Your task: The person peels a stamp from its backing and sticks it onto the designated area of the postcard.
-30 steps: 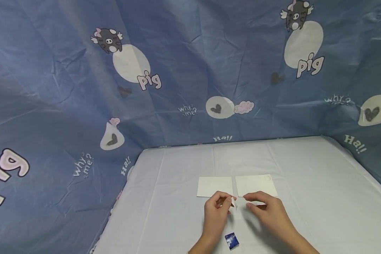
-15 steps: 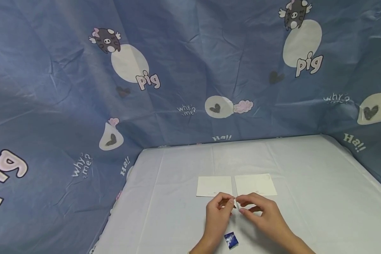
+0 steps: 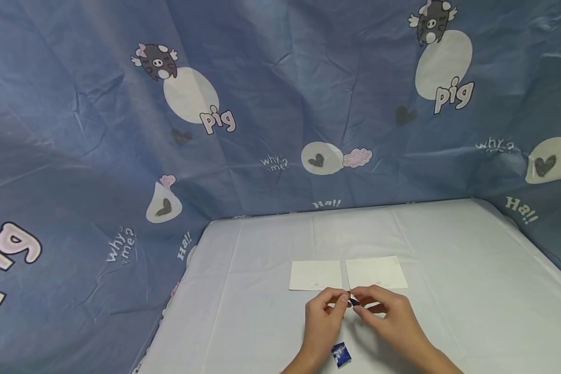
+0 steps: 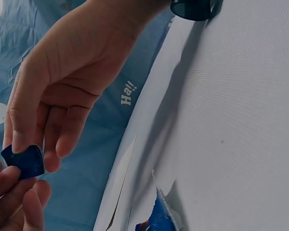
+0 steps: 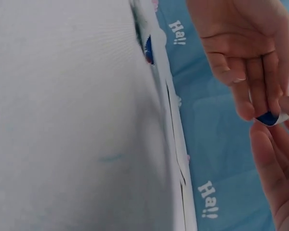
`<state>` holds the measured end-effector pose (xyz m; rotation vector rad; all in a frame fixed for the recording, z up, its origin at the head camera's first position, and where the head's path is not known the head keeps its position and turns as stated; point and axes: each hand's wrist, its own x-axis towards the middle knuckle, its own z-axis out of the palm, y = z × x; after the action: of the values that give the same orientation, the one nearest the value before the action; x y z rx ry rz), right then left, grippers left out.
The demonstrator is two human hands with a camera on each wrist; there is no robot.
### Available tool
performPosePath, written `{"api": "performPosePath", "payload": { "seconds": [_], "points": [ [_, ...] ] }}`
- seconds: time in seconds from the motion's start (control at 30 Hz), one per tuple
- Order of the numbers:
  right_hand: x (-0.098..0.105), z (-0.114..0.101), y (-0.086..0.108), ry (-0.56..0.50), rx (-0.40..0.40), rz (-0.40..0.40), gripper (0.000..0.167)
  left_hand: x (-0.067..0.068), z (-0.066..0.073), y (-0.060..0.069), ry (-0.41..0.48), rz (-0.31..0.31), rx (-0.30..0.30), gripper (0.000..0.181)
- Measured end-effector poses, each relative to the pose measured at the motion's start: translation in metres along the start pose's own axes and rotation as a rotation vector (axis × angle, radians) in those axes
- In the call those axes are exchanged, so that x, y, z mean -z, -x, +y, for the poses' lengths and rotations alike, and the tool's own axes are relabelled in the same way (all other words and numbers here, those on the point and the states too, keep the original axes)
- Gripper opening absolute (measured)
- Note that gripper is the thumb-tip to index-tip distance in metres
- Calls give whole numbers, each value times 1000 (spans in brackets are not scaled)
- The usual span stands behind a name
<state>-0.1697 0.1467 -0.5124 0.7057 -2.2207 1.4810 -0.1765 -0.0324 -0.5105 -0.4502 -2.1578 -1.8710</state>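
We found the person's two hands raised over the white cloth (image 3: 257,311), working on one small dark-blue piece (image 3: 354,302). The left hand (image 3: 321,322) pinched it between thumb and fingers; the right hand (image 3: 393,317) pinched its other side. The right wrist view showed the piece curved, with a pale edge.

We judged the step in hand to be a two-handed fingertip adjustment of this piece. The next move, in our view, called for a steady hold on one side and fine control on the other; so thin a piece could crease.

Beyond the hands lay two white cards, the left card (image 3: 315,274) and the right card (image 3: 376,272), a narrow gap between them. A blue square (image 3: 341,355) lay on the cloth near the left forearm.

Writing: the blue backdrop (image 3: 262,93) read "pig", "why me?" and "Ha!!". Each card carried a tiny mark near its lower edge, too small for us to read. White marks on the blue square were illegible; we made out no brand.
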Motion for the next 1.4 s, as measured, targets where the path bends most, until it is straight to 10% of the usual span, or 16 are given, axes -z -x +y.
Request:
{"api": "performPosePath", "payload": {
  "seconds": [0.27,0.73,1.1,1.4],
  "points": [
    [5,0,-2,-343,-356,-40,20,-4,-3,1,-60,20,-80,19],
    [16,-3,-7,-370,-533,-64,24,-11,-4,5,29,-25,12,31],
    [34,-4,-15,-815,-808,-168,23,-8,8,-3,197,-83,81,29],
    [25,-13,-10,-479,-630,-2,46,-10,9,-3,222,-39,101,32]
  ]
}}
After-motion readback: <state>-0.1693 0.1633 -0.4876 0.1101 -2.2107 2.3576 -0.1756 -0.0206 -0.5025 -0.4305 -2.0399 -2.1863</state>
